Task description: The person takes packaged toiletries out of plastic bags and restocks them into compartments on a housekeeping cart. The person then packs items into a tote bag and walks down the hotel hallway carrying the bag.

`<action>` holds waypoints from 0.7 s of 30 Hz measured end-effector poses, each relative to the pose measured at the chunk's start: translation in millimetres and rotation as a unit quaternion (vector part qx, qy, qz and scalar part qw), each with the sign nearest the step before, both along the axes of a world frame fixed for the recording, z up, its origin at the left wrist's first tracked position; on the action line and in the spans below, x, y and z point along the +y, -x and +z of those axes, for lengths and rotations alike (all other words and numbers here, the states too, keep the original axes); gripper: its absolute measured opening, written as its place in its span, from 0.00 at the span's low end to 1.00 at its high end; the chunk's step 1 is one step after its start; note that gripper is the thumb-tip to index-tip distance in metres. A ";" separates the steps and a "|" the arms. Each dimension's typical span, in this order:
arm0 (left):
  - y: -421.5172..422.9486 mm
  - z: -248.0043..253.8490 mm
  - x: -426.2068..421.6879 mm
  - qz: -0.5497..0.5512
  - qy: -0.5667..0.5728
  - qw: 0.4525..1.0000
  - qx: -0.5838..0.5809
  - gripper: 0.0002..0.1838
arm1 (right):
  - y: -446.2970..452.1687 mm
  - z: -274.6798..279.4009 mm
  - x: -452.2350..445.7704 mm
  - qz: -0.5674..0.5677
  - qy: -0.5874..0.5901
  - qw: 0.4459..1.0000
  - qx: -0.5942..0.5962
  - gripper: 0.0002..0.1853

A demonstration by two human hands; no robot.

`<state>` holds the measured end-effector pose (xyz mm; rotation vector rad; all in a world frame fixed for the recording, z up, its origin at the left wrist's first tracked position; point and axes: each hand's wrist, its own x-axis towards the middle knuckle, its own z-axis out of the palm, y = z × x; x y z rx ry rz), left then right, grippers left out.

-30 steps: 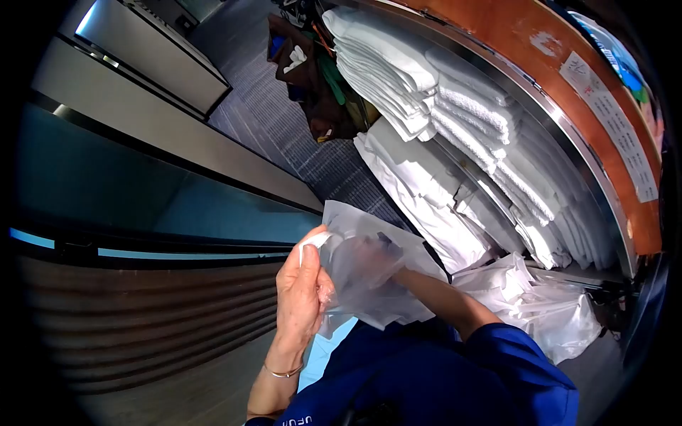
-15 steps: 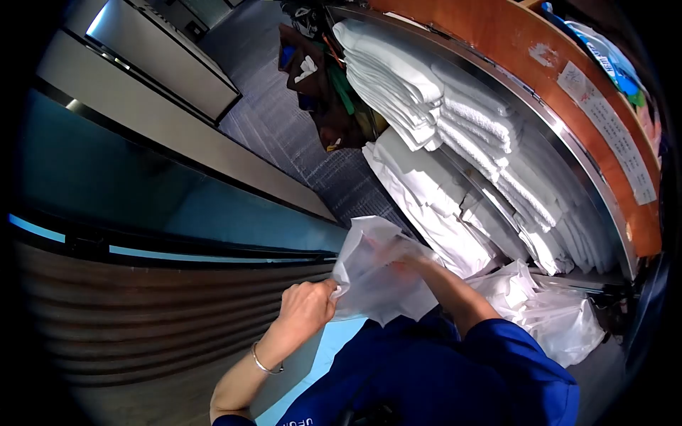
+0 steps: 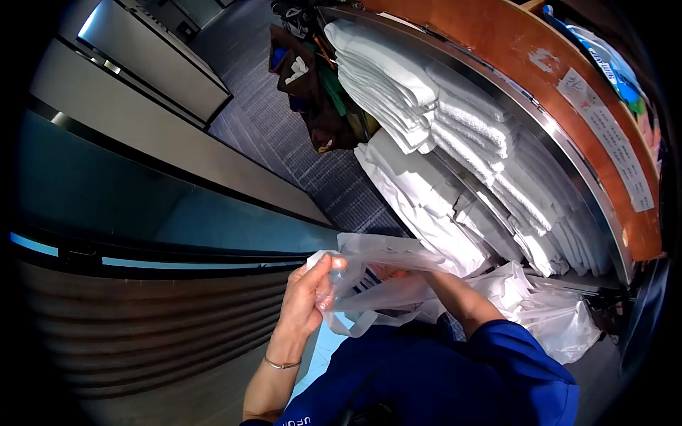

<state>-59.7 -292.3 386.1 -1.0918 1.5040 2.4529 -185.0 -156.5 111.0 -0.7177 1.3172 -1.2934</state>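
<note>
A translucent plastic bag (image 3: 387, 247) hangs in front of my chest, its mouth spread toward me. At its left edge my left hand (image 3: 307, 292) is closed, with the film pinched between thumb and fingers; a thin bracelet circles that wrist. My right hand (image 3: 389, 273) is inside the bag, blurred behind the film, and its fingers cannot be made out. Something with dark and white marks shows through the plastic beside it.
Folded white towels (image 3: 383, 71) fill a cart shelf with a wooden top (image 3: 526, 64). White linens (image 3: 419, 192) lie lower. Another plastic bag (image 3: 561, 323) is at the right. Brown bags (image 3: 312, 92) stand on the carpet (image 3: 249, 121). Wall panels (image 3: 156, 192) line the left.
The bag has opened wider at its mouth and sits lower. My left hand has turned upright along its left edge. My right hand stays inside the bag.
</note>
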 end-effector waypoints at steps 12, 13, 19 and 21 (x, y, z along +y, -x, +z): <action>-42.0 9.9 4.6 0.005 0.088 0.996 0.024 0.16 | -38.5 12.7 -18.2 0.024 0.021 0.999 0.035 0.29; -45.8 11.2 6.6 0.009 0.097 0.995 0.026 0.16 | -43.2 14.5 -20.5 0.027 0.024 0.999 0.039 0.29; -67.2 13.5 10.5 0.020 0.135 0.990 0.035 0.17 | -60.5 19.3 -34.9 0.042 0.038 0.997 0.054 0.30; -71.6 13.9 10.3 0.028 0.148 0.988 0.011 0.17 | -63.3 21.5 -39.1 0.046 0.042 0.996 0.060 0.30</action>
